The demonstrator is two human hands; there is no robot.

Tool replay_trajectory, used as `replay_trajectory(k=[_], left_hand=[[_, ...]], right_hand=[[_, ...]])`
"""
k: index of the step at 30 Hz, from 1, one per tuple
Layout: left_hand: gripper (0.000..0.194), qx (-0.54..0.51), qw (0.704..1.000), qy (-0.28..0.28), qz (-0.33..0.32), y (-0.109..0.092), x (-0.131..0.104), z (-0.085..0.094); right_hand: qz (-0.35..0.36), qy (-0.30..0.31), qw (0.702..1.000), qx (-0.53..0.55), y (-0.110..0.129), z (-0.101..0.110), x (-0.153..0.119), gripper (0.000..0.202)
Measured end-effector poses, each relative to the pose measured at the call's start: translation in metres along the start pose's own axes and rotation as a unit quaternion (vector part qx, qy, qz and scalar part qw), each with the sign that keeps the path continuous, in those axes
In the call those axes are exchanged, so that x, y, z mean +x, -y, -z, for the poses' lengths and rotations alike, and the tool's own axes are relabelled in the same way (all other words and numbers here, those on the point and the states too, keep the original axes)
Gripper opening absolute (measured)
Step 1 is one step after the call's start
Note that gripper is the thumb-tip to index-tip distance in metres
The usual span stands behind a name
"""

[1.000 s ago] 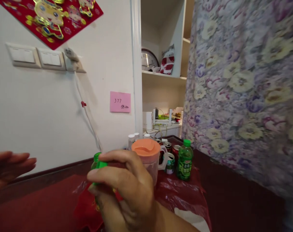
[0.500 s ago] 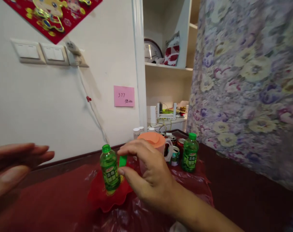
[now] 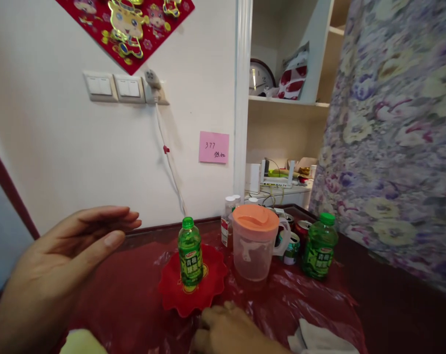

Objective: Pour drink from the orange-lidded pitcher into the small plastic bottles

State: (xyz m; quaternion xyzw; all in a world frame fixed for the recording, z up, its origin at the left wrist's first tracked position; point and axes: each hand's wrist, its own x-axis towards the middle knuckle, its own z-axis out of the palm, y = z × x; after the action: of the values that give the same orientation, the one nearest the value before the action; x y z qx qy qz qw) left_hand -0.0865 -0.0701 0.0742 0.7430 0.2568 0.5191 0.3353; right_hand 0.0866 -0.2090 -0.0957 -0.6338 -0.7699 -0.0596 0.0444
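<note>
A green bottle (image 3: pixel 191 255) without a cap stands upright on a red scalloped plate (image 3: pixel 167 295). To its left my left hand (image 3: pixel 75 250) hangs in the air, thumb and fingers apart, with nothing between them. My right hand (image 3: pixel 230 329) is low at the table, just in front of the plate, back of the hand up. Its fingertips are blurred and point down, and whatever lies under them is hidden. Right of the plate stands a clear pitcher (image 3: pixel 252 253) with an orange lid. A second green bottle (image 3: pixel 320 248), capped, is farther right.
Behind the pitcher are cans (image 3: pixel 290 248) and white-capped bottles (image 3: pixel 226 228). A pale cloth (image 3: pixel 324 339) lies at the front right, a yellowish object (image 3: pixel 82 342) at the front left. A floral curtain (image 3: pixel 396 147) borders the right side.
My right hand has moved down from beside the bottle to the table; the green cap it held is out of sight. My view has turned left, bringing more of my left hand in.
</note>
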Motion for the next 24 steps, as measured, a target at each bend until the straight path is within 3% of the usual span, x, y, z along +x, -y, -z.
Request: replay_trajectory(k=[2, 4, 6, 8, 11, 13, 15, 19, 24], left_hand=[[0.044, -0.012, 1.0, -0.007, 0.025, -0.001, 0.0, 0.0], [0.044, -0.022, 0.999, -0.008, 0.029, -0.002, -0.001, 0.0], [0.043, -0.028, 0.999, -0.007, 0.028, -0.004, -0.002, -0.001], [0.043, -0.034, 0.999, -0.012, 0.035, -0.005, -0.002, -0.001], [0.042, -0.036, 0.999, -0.016, 0.036, -0.002, -0.003, 0.0], [0.041, -0.043, 0.999, -0.017, 0.018, 0.002, -0.002, 0.0], [0.039, -0.056, 0.998, -0.014, -0.001, 0.007, -0.001, 0.0], [0.036, -0.083, 0.996, 0.001, -0.017, 0.009, 0.0, 0.0], [0.036, -0.085, 0.996, 0.014, -0.008, 0.001, -0.001, 0.001]], right_hand=[[-0.012, -0.064, 0.997, 0.045, 0.0, 0.015, -0.007, 0.025], [-0.039, -0.18, 0.971, 0.153, -0.004, 0.044, -0.019, 0.014], [-0.063, -0.29, 0.921, 0.252, -0.015, 0.078, -0.034, 0.01], [-0.105, -0.397, 0.869, 0.277, -0.031, 0.104, -0.048, 0.013], [-0.226, -0.523, 0.776, 0.271, -0.066, 0.116, -0.066, 0.013], [-0.297, -0.557, 0.718, 0.294, -0.09, 0.108, -0.074, 0.023], [-0.339, -0.568, 0.689, 0.295, -0.11, 0.093, -0.08, 0.033], [-0.379, -0.533, 0.706, 0.273, -0.132, 0.069, -0.085, 0.046], [-0.414, -0.54, 0.677, 0.28, -0.136, 0.063, -0.085, 0.055]])
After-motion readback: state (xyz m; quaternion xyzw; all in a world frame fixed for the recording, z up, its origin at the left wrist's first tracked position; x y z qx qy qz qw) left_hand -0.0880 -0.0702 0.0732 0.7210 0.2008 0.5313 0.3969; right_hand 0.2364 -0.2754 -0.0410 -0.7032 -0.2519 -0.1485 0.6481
